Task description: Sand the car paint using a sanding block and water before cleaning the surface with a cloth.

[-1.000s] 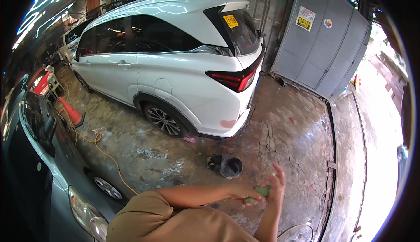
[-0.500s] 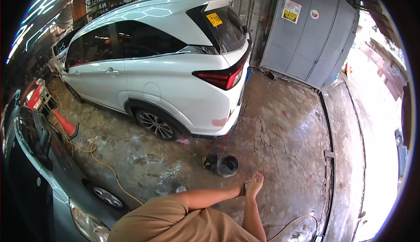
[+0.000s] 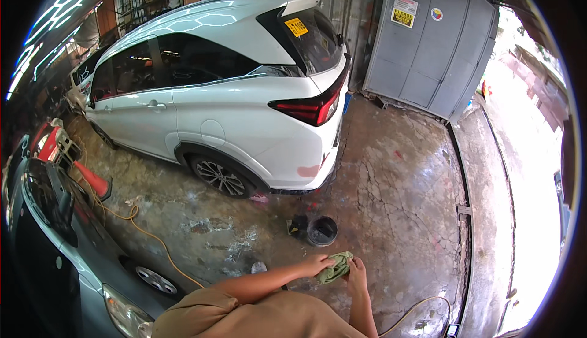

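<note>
Holding: you keep a crumpled green cloth (image 3: 334,267) between your two hands, in front of your body and above the wet concrete floor (image 3: 397,191).
Left hand (image 3: 317,266): its grip is closed on the left end of the cloth.
Right hand (image 3: 356,272): its grip is closed on the right end, fingers curled over it.
Cloth axis: it lies roughly left to right between the hands; both hands touch it, so neither one is nearer.
Bucket: a small black bucket (image 3: 321,230) stands on the floor just beyond the cloth, with a dark pad (image 3: 298,225) beside it.
Car: a white car (image 3: 226,87) stands further beyond, rear toward you.
Labels: a yellow rectangular sticker (image 3: 296,27) sits on the rear window; a white and yellow sign (image 3: 404,11) and a small round sticker (image 3: 436,14) sit high on the grey gate (image 3: 428,63).
</note>
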Demonstrator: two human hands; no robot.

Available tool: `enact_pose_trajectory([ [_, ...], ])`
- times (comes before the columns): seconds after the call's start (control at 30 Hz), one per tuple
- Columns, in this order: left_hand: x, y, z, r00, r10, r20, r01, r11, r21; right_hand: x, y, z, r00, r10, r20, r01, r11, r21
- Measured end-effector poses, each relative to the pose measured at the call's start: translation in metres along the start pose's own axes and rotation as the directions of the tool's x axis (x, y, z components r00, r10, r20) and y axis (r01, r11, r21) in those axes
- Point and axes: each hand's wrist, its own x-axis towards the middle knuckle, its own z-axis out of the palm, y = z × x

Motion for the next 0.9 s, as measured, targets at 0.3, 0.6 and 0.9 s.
enact_pose_trajectory([
  [0.3,-0.037,-0.002,-0.071,0.94,-0.334,-0.066,0.169,0.625,-0.762,-0.009,0.009,0.009,0.962,0.08,0.263,0.083,0.827,-0.556],
  [0.6,-0.054,-0.033,-0.138,0.961,-0.263,0.087,0.239,0.63,-0.739,-0.044,-0.05,0.048,0.878,0.223,0.424,0.117,0.759,-0.641],
  [0.9,-0.116,-0.279,-0.22,0.868,-0.418,-0.267,0.479,0.847,0.23,0.025,-0.038,0.129,0.978,-0.142,0.153,0.199,0.852,-0.483],
])
